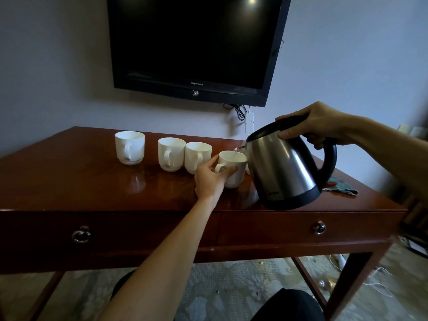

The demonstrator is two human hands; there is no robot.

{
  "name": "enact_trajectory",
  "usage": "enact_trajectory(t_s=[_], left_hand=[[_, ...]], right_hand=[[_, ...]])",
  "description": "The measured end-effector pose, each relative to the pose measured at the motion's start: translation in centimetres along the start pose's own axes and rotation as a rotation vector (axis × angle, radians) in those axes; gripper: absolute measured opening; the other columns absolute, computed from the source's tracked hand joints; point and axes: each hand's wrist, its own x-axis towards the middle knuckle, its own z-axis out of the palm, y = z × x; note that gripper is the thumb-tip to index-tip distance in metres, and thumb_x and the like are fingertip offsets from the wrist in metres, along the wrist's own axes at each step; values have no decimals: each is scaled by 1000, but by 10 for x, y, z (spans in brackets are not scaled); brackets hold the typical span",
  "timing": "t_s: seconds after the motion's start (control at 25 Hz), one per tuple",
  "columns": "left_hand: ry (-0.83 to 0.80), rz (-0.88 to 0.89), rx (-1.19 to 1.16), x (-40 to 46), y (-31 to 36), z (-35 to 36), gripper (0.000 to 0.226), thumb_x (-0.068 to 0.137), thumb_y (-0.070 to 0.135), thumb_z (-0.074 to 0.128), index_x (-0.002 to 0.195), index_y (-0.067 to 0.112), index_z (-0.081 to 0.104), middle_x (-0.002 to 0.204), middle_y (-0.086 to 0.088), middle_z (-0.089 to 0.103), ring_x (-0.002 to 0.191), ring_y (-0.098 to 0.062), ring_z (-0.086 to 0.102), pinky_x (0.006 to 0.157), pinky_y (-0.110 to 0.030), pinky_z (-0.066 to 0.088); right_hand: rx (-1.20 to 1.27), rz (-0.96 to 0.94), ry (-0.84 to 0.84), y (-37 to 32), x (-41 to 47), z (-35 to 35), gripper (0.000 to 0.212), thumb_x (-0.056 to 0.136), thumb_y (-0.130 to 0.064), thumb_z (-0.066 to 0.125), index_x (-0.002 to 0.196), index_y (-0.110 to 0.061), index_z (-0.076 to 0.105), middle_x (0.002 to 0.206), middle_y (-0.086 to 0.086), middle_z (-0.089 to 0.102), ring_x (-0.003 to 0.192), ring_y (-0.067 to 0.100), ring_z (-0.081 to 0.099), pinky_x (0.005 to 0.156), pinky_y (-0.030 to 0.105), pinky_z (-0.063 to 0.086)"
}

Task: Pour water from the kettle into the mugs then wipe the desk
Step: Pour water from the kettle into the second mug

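A steel kettle with a black handle and base hangs tilted to the left over the desk. My right hand grips its handle from above. A thin stream of water runs from the spout into a white mug. My left hand holds that mug by its handle and side, thumb on one side and fingers on the other. Three more white mugs stand in a row to the left: one apart, two touching each other.
A teal cloth lies on the desk's right end, partly behind the kettle. A black television hangs on the wall above. Two drawers with ring pulls face me. Cables lie on the carpet at the right.
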Motion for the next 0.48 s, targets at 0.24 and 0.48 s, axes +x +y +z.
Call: enact_trajectory(t_s=[0.24,0.48], left_hand=[[11,-8,0,3,-4,1,72,64,45,91,129,24,68,111,16,71,106,-5,61,99,-46,53],[7,5,-6,3,-3,1,65,69,35,91,128,22,69,103,22,66,102,-3,59,99,-43,53]], right_hand=[[-18,2,3,-1,1,1,46,72,-23,89,117,-24,77,54,2,35,43,15,30,41,25,34],[-27,-1,-1,-3,3,1,46,71,-23,90,115,-24,78,57,4,35,46,16,29,41,26,33]])
